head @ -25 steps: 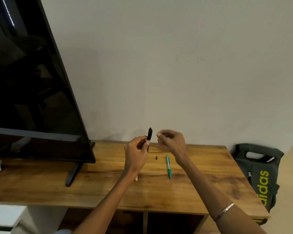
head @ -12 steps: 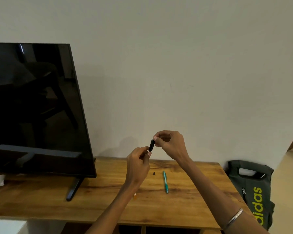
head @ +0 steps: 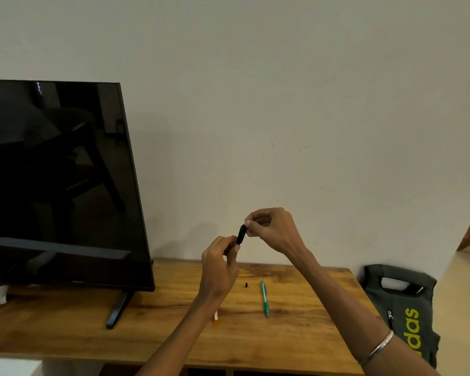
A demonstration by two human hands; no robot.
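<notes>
A person's left hand (head: 219,263) and right hand (head: 273,230) meet above a wooden table (head: 296,337), both pinching a black pen barrel (head: 241,234) held tilted in the air; the left takes its lower end, the right its top; directly below the grip lie a small black piece (head: 246,284) and, just right of it, a teal pen (head: 264,298); a television (head: 65,185) stands well left of the grip.

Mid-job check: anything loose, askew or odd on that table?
One thing: a small black piece lies loose on the wooden table, just left of the green pen, apart from the black barrel that the left hand and right hand pinch. Nothing looks spilled or broken.
</notes>
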